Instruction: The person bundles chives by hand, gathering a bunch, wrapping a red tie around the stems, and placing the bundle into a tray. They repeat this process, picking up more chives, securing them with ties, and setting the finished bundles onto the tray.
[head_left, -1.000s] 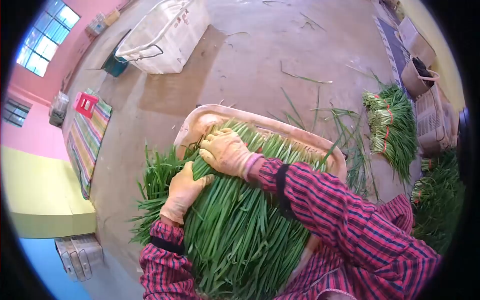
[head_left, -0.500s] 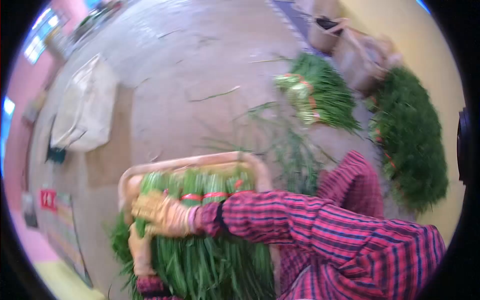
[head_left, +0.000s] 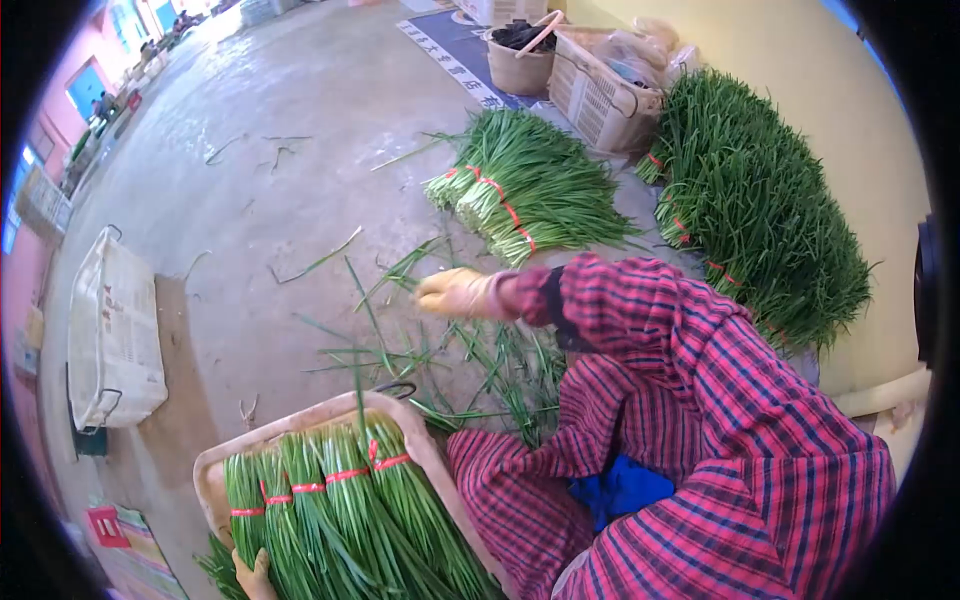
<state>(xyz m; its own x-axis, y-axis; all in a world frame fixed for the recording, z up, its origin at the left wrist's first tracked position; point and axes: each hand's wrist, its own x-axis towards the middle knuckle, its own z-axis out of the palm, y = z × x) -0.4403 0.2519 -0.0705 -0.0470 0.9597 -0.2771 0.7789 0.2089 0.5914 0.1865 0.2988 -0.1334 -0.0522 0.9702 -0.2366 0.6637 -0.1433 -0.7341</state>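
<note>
My right hand (head_left: pixel 455 292), in a yellowish glove, is over the floor above scattered green leaves (head_left: pixel 500 365). Its fingers are drawn together; whether anything is between them I cannot make out. At the bottom left, my gloved left hand (head_left: pixel 255 575) touches the outer leaves beside the leftmost bundle, thumb apart from the fingers, partly cut off by the frame. Bundles of chives (head_left: pixel 330 490), tied with red bands, lie side by side in a pale plastic crate (head_left: pixel 440 470). One long leaf sticks up past the crate's far rim.
More banded chives (head_left: pixel 530 190) lie on the floor ahead, and a larger pile (head_left: pixel 765 210) is against the yellow wall. Behind are a basket (head_left: pixel 605 100) with plastic bags and a bucket (head_left: pixel 520 70). A white crate (head_left: pixel 120 340) stands at left.
My right hand has left the bundles in the crate and moved up over the floor. The view has swung right, so the crate sits lower. My left hand is now lower, at the crate's left side.
</note>
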